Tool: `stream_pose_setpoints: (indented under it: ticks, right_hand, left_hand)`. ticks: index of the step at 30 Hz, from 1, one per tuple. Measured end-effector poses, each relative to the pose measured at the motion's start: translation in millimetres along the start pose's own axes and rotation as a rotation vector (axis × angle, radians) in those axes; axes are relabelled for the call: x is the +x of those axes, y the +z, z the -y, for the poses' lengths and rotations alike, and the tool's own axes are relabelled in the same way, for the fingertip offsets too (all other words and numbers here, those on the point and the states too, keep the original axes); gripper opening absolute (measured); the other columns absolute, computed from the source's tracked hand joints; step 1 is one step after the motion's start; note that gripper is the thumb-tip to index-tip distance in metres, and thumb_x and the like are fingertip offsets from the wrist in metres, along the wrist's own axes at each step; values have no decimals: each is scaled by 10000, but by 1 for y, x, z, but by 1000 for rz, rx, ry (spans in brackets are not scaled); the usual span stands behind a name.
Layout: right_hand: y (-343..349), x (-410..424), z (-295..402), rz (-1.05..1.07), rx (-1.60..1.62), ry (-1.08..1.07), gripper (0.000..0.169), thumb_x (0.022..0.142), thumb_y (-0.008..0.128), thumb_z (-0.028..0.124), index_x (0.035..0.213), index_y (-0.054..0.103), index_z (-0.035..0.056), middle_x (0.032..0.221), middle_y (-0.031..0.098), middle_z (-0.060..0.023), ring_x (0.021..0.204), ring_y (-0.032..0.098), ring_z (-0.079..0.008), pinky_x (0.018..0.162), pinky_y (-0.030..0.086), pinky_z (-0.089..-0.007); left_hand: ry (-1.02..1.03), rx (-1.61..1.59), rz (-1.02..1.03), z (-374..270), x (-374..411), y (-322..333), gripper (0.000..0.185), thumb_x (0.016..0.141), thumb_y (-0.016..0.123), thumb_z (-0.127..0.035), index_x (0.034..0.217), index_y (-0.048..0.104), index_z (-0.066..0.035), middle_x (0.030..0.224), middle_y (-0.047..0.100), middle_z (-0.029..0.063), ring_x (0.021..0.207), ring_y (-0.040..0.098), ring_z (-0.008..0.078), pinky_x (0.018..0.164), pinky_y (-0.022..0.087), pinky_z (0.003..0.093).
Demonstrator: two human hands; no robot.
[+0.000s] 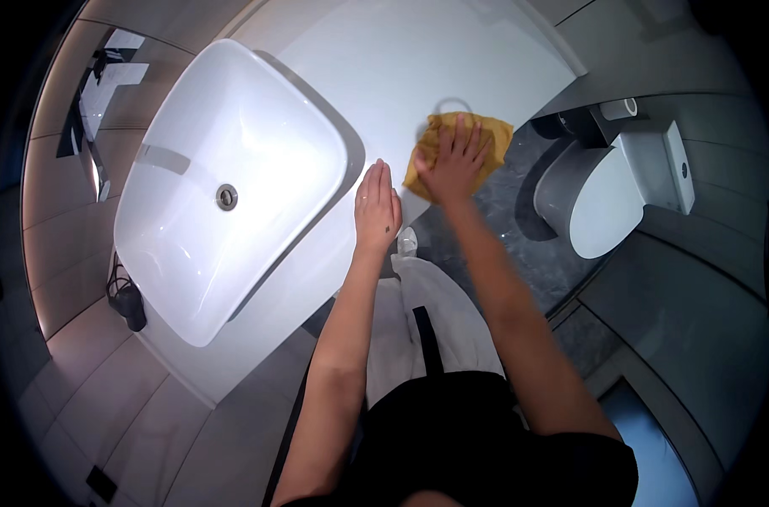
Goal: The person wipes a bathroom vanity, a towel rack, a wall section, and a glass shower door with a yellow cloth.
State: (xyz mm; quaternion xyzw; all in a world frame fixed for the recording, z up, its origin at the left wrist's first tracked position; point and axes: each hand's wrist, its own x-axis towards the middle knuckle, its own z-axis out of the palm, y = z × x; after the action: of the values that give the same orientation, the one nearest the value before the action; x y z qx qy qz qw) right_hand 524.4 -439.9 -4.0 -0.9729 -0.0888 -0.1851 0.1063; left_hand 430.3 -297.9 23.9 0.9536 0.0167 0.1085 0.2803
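A yellow cloth [498, 135] lies spread on the white countertop [384, 82], at its front edge. My right hand [457, 161] presses flat on the cloth with its fingers apart. To the left, my left hand [376, 209] rests on the counter near the front edge, its fingers straight and close together, a ring on one finger; it holds nothing. Beside it stands a white vessel sink [276, 146] with a metal drain [226, 198].
A black corded appliance [129, 305] sits at the counter's left end, behind the sink. At the right are a toilet [606, 196] and a toilet paper roll [619, 109]. A mirror [73, 171] lines the wall at the far left.
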Motion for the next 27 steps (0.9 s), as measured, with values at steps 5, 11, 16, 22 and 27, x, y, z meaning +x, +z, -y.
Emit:
stream_pose_setpoints:
  ticks: [5,11,16,22,27]
  right_hand:
    - [14,45,-42,-72,-38,71,662,845,588,540,1378,515,153,1522,373,-160,1421,265,-478,1117,137,-694]
    - [24,80,-57,16,-7,86,692,872,538,586,1447,471,206,1559,323,-163,1450,184,-475,1126,75,-701]
    - [43,124,-73,32,-55,121,715,885,500,605,1495,420,241,1579,289,-173,1459,146,-482,1137,28,-689]
    - [30,114,-61,129,12,58,721,893,472,618,1508,402,247,1590,264,-188,1461,146,-480,1148,28,-671]
    - [19,75,-37,155,-4,-37,727,903,465,614,1508,403,215,1588,264,-187,1465,145,-471,1150,44,-673]
  left_hand:
    - [-8,12,29,-2,3,3,479,879,508,-43,1349,483,48,1402,488,188,1283,470,361,1081,391,447]
    - [-19,46,23,-2,4,3,486,858,517,-53,1333,490,48,1385,495,188,1276,477,354,1071,411,447]
    - [-20,69,40,-3,5,3,490,855,518,-79,1331,496,35,1385,495,169,1274,476,341,1064,419,441]
    - [-6,78,18,-2,5,3,489,854,520,-75,1330,491,33,1387,488,172,1276,472,337,1071,409,444]
    - [-5,30,2,-2,6,5,506,836,518,-53,1331,487,49,1382,486,211,1261,471,391,1087,377,474]
